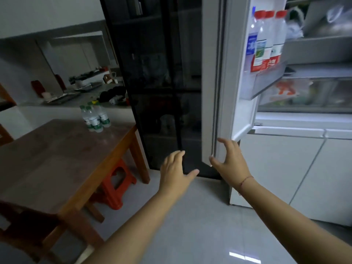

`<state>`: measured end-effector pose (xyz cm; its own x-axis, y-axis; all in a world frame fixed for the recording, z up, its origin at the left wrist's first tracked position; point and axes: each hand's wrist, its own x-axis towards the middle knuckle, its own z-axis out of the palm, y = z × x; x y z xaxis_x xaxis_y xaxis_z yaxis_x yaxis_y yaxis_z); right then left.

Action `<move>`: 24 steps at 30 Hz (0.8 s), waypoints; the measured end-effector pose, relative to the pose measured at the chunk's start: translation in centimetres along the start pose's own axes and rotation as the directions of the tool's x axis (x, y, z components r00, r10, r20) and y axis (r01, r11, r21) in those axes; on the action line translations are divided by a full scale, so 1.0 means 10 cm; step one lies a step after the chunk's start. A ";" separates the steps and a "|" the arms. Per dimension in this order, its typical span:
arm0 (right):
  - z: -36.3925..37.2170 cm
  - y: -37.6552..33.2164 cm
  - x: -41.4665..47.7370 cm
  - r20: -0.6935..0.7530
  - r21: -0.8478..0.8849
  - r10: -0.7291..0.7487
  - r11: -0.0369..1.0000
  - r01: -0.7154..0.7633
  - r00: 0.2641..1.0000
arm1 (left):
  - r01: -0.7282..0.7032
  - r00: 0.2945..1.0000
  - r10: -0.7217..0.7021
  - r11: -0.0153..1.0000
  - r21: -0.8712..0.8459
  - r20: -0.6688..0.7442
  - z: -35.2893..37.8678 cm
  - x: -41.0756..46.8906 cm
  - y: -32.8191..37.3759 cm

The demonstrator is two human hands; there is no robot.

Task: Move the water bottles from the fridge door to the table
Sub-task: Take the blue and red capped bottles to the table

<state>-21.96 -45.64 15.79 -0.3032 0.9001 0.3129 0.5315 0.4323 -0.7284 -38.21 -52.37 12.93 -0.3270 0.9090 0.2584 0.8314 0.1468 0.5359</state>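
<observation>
The glossy white fridge door (236,73) stands open, red-capped clear plastic bottles (266,39) upright in its shelf. The brown wooden table (57,159) bears green-labelled bottles (95,119) (clustered). Left hand (175,172) and right hand (230,161) are spread wide, empty.

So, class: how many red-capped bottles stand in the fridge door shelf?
3 red-capped bottles, side by side in the door shelf; a blue-labelled bottle stands left of them. More may be hidden behind.

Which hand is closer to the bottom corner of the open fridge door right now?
Right. The right hand is spread open right at the fridge door bottom edge, fingers around its corner. The left hand hovers open farther left, in front of the dark cabinet, apart from the door.
</observation>
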 end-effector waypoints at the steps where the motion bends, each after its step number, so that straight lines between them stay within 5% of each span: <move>1: -0.16 0.08 0.03 -0.011 0.002 -0.017 1.000 0.017 1.000 | -0.023 0.999 0.022 1.000 -0.012 -0.028 0.04 0.07 0.21; 12: -1.93 0.63 1.08 -0.120 -0.002 -0.241 0.970 0.243 0.963 | -0.176 0.942 0.140 0.980 -0.093 -0.307 0.12 1.02 2.37; 24: -2.27 0.44 2.30 -0.198 0.118 -0.311 0.934 0.338 0.930 | -0.205 0.897 0.150 0.975 -0.091 -0.416 -0.03 1.77 3.09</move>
<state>-8.68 -21.76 33.61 -0.2905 0.7130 0.6381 0.3003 0.7012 -0.6467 -18.49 -31.87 34.29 -0.3558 0.6747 0.6466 0.8365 -0.0785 0.5423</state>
